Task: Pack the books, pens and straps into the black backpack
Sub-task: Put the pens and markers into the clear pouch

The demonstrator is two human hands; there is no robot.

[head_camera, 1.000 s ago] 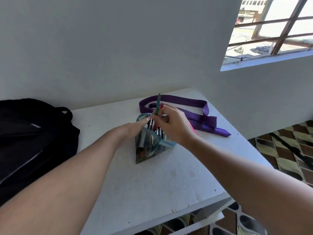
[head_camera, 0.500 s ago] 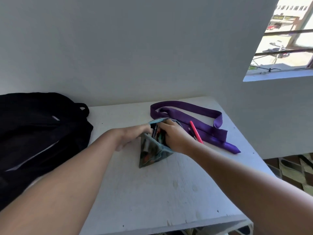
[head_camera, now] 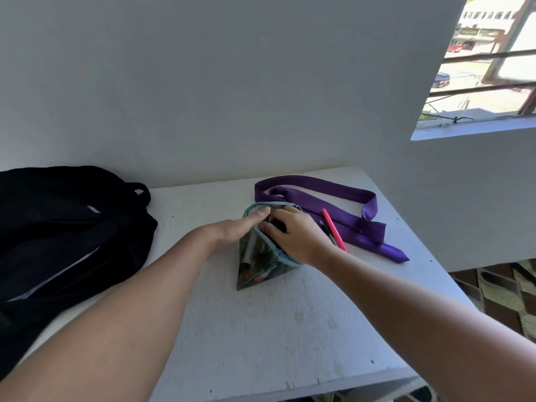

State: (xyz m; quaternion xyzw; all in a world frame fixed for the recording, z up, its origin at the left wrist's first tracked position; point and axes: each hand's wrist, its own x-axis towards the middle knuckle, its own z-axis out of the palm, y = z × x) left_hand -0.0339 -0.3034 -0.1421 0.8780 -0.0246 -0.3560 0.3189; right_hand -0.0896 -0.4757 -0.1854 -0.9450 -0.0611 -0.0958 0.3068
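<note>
A clear pen pouch (head_camera: 256, 265) with a light-blue rim stands on the white table (head_camera: 290, 329), and several pens show through it. My left hand (head_camera: 237, 229) holds the left side of its open rim. My right hand (head_camera: 298, 237) reaches into the mouth with fingers curled around the pens inside; the fingertips are hidden. A pink pen (head_camera: 335, 230) lies just right of my right hand, on a long purple strap (head_camera: 351, 220) folded across the back right of the table. The black backpack (head_camera: 58, 227) lies at the table's left end.
A grey wall runs close behind the table. At the upper right is a barred window (head_camera: 487, 82). The table's front edge (head_camera: 290, 393) and right edge drop to a patterned floor (head_camera: 504, 297).
The green pen my right hand held upright above the pouch has gone down into it, and the hand now sits in the mouth. The view has shifted left, showing more backpack.
</note>
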